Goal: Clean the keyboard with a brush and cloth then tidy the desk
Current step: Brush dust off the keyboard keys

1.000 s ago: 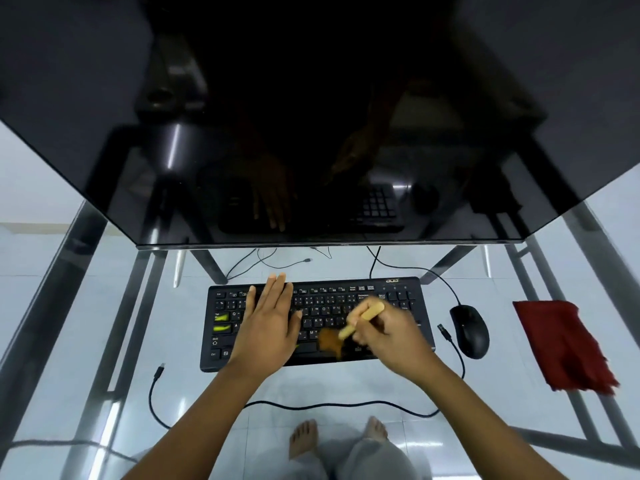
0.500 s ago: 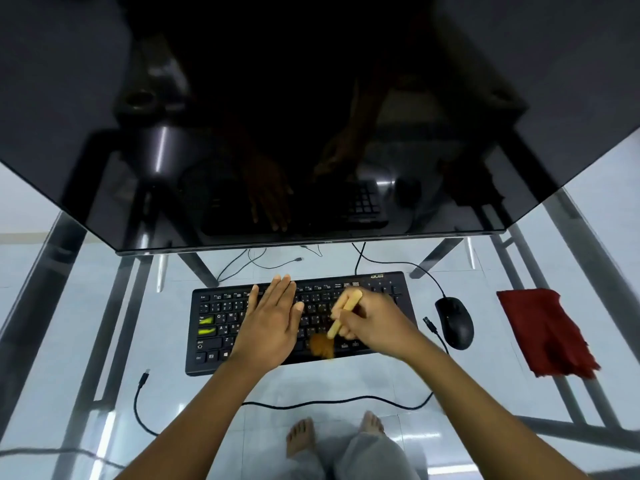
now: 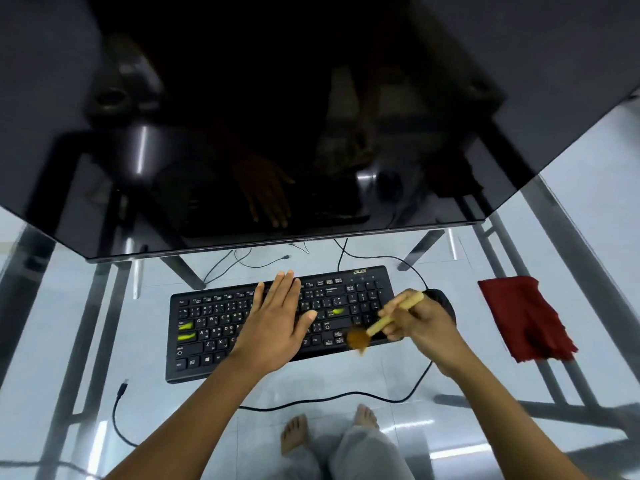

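Note:
A black keyboard [image 3: 214, 323] with a few yellow-marked keys lies on the glass desk. My left hand [image 3: 277, 320] rests flat on its middle, fingers spread. My right hand [image 3: 422, 323] grips a small brush [image 3: 384, 322] with a pale wooden handle. Its brown bristles touch the keyboard's lower right corner. A red cloth [image 3: 526, 317] lies crumpled on the desk to the right, apart from both hands.
A large dark monitor [image 3: 311, 116] leans over the far side of the glass desk [image 3: 69, 323]. A black mouse [image 3: 445, 299] sits half hidden behind my right hand. Loose black cables [image 3: 329, 398] run along the near side. My feet show through the glass.
My right hand has carried the brush from the keyboard's middle to its lower right corner. The left hand has stayed flat on the keys.

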Tool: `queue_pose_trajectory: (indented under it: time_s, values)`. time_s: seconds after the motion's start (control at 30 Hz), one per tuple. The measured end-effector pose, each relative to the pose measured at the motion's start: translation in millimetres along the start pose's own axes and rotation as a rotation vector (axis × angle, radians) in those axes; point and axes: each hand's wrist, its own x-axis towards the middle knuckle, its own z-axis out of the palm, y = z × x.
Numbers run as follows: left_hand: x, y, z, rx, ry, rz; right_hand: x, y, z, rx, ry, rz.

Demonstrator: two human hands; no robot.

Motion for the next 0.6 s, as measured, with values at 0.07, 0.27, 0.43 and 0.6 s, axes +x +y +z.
queue_pose_trajectory:
  time_s: [0.07, 0.27, 0.43, 0.6]
  values:
    - [6, 10, 1, 0.011, -0.021, 0.019, 7, -2, -6, -0.157, 0.179, -0.081]
    - [11, 26, 6, 0.064, -0.077, 0.094, 12, -9, -9, -0.204, 0.052, -0.082]
    - [12, 25, 9, 0.121, -0.053, 0.042, 12, -5, -11, -0.102, 0.246, -0.131]
    - [10, 22, 8, 0.115, -0.011, 0.014, 11, -3, 4, -0.192, 0.466, -0.22]
